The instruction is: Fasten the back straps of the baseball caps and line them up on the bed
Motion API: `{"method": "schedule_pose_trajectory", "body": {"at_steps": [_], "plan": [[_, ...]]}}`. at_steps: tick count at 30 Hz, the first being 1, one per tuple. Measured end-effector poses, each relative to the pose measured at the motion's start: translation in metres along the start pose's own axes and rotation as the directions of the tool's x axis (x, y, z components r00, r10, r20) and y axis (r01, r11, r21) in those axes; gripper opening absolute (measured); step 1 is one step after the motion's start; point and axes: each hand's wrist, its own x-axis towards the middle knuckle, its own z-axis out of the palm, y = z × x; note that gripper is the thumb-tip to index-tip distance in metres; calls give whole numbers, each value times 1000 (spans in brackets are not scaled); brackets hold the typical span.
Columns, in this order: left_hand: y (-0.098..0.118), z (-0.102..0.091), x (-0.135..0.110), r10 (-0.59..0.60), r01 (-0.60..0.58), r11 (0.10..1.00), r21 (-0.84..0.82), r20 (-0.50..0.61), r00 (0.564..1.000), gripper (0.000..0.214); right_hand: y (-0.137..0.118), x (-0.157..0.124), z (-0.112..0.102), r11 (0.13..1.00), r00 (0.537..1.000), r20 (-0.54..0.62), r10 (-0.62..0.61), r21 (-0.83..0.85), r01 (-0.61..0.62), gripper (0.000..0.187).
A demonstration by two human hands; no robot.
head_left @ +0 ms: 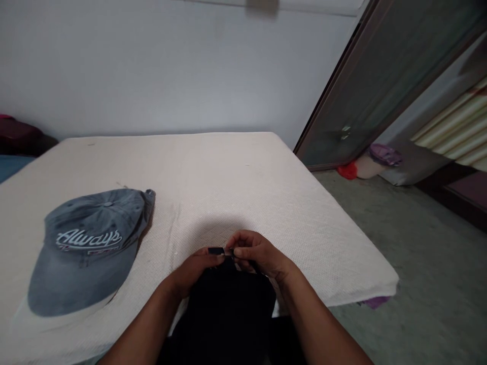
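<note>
A black cloth item (pixel 232 314) lies low in the middle of the head view, close to my body. Its dark colour hides its details, so its kind is unclear. At its upper end is a short dark strap (pixel 216 251) with what looks like a small shiny buckle (pixel 228 251). My left hand (pixel 195 271) pinches the strap from the left, thumb on top. From the right, my right hand (pixel 256 253) closes thumb and fingertips on the strap beside the buckle. To the left rests a grey-blue cap (pixel 91 248) lettered "Always", its brim towards me.
The cap lies on a bed with a cream quilted cover (pixel 228 167), whose right edge drops to a grey floor (pixel 365 228). A pale wall (pixel 171 66) stands behind. At right are a dark-framed glass panel (pixel 365 101), a bin with a purple liner (pixel 384 154) and a striped curtain (pixel 456 126).
</note>
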Motion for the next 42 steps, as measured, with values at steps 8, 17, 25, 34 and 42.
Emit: {"method": "schedule_pose_trajectory", "body": {"at_steps": [8,17,25,34,42], "plan": [[5,-1,-3,20,-27,992,-121,-56,998,18,1,-5,-9,997,995,-84,51,-54,-56,20],[0,-3,0,-25,24,1000,16,37,999,25,4,0,-5,998,1000,-9,-17,63,18,26],[-1,-3,-2,-13,14,1000,14,-43,999,25,4,0,-3,994,1000,5,-8,111,8,24],[0,-2,-3,-17,21,999,43,-77,997,18,5,0,-3,987,999,35,-31,160,25,25],[-1,-1,-7,-23,19,999,-31,-124,992,22,6,1,-1,993,997,71,-40,110,32,23]]}}
